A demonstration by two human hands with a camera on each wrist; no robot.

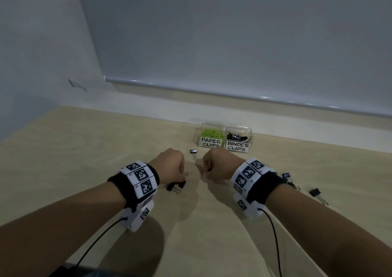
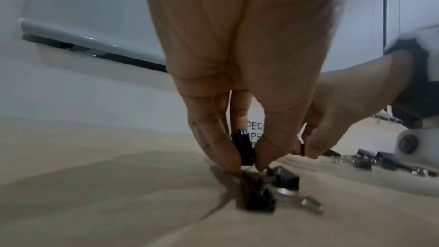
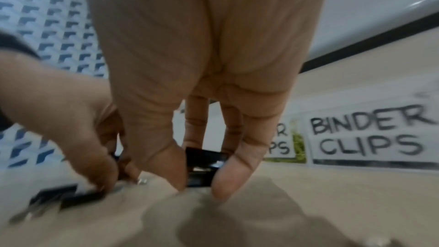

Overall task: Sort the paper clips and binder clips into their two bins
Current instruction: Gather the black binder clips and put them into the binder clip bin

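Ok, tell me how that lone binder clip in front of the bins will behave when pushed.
The binder clip looks small, so probably light. Its flat black body should slide on the smooth table rather than roll. Its wire handles may swing and snag.

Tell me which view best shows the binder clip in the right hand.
Right wrist: the black binder clip fills the gap between the right hand's thumb and fingertips. The head view hides it behind the right hand. The left wrist view shows only a dark sliver at its fingertips.
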